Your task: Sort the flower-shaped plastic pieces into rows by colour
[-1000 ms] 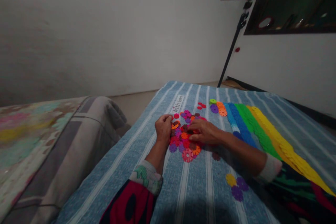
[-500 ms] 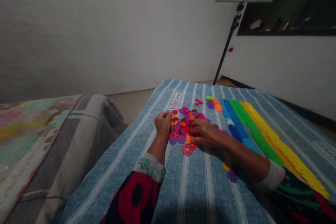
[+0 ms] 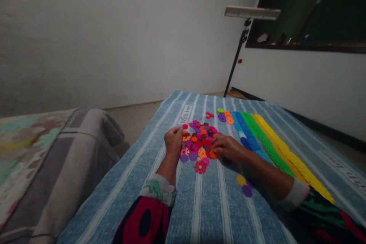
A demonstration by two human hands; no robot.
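Note:
A pile of small flower-shaped plastic discs [image 3: 200, 139], red, orange, purple and pink, lies on a blue striped cloth [image 3: 206, 206]. My left hand [image 3: 173, 140] rests as a loose fist at the pile's left edge, fingers curled; what it holds, if anything, is hidden. My right hand [image 3: 227, 147] sits at the pile's right edge, fingertips pinched on an orange disc [image 3: 213, 155]. A large red disc [image 3: 200, 166] lies just in front of the pile. To the right run sorted rows of discs: blue [image 3: 243, 135], green [image 3: 261, 137] and yellow [image 3: 288, 156].
A yellow disc [image 3: 241, 180] and a purple disc [image 3: 247, 190] lie under my right forearm. A grey and patterned bedding roll [image 3: 71, 167] lies left. A lamp on a thin black stand [image 3: 237, 53] rises behind the cloth. White walls stand behind.
My right hand has drawn back to the right edge of the pile and closed on an orange disc. The left hand stays put. The camera shifted slightly.

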